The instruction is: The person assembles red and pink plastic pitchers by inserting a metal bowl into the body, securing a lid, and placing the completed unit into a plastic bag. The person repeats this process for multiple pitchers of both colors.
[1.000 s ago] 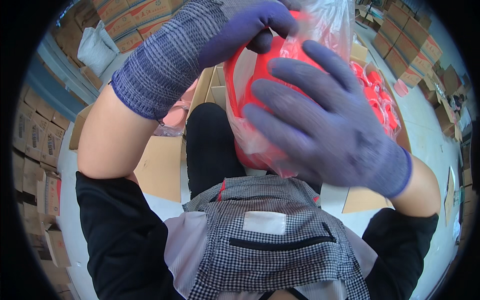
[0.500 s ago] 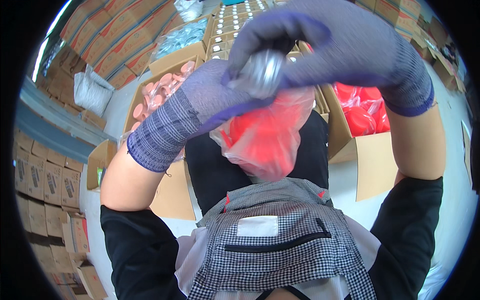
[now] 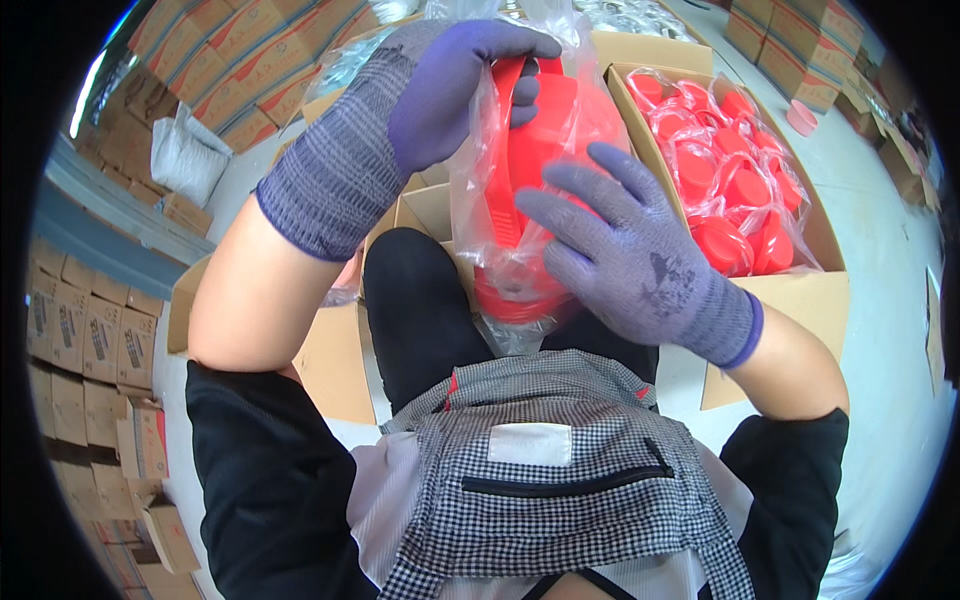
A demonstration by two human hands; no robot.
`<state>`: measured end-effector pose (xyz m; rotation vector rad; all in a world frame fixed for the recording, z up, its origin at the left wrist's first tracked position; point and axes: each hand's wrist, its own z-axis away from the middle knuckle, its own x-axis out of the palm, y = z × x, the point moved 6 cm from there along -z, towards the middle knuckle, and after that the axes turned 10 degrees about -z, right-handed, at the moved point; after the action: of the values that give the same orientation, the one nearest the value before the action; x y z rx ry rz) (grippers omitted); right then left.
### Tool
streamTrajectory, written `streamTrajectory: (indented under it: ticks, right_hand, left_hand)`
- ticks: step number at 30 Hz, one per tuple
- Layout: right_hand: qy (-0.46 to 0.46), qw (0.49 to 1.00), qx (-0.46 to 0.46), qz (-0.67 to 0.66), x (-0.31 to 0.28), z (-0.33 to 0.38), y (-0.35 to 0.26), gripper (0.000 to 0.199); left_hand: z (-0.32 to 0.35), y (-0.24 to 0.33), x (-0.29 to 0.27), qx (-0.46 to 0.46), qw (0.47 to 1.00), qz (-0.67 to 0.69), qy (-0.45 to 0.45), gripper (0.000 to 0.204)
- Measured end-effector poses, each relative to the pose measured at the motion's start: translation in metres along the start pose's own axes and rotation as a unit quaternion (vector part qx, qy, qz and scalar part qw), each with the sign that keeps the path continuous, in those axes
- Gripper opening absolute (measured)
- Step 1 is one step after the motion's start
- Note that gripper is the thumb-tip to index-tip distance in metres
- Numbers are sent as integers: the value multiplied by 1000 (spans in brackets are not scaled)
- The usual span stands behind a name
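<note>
Left hand (image 3: 440, 90) grips the top of a bagged red plastic part (image 3: 535, 160), fingers curled over it. Right hand (image 3: 630, 255) presses its near side, fingers spread. A carton of bagged red parts (image 3: 800, 290) sits right.

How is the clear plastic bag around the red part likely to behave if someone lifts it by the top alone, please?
The clear plastic bag looks thin and floppy: it creases around the red plastic part. Its glossy film is probably slippery against the gloved left hand and right hand. It would likely sag.
</note>
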<state>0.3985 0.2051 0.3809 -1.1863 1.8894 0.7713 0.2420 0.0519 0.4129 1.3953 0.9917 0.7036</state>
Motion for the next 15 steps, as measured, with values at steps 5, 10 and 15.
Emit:
streamTrajectory:
  ticks: [5, 10, 15]
  right_hand:
    - [-52, 983, 114, -132, 12, 17, 5, 26]
    - [-67, 988, 136, -40, 41, 14, 18, 27]
    - [-138, 982, 115, -51, 60, 26, 7, 27]
  left_hand:
    - [7, 0, 4, -46, 993, 99, 48, 20]
    - [7, 8, 10, -18, 987, 145, 60, 19]
    - [8, 10, -1, 29, 985, 166, 37, 19]
